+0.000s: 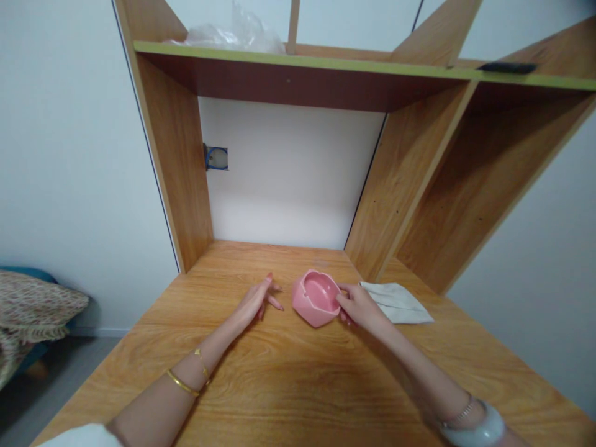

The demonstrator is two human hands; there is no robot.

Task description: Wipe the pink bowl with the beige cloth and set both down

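Note:
A pink faceted ashtray with notches in its rim is near the middle of the wooden desk, its bowl tilted toward me. My right hand grips its right rim, thumb at the inner side and fingers outside. To the left of the ashtray, my left hand is held just over the desk with its fingers apart, touching nothing that I can see. A folded whitish cloth lies on the desk just right of my right hand.
The wooden desk meets upright side panels and a shelf above. Clear plastic wrapping and a dark flat object sit up there. An uncovered wall box is at the back. A draped seat stands left.

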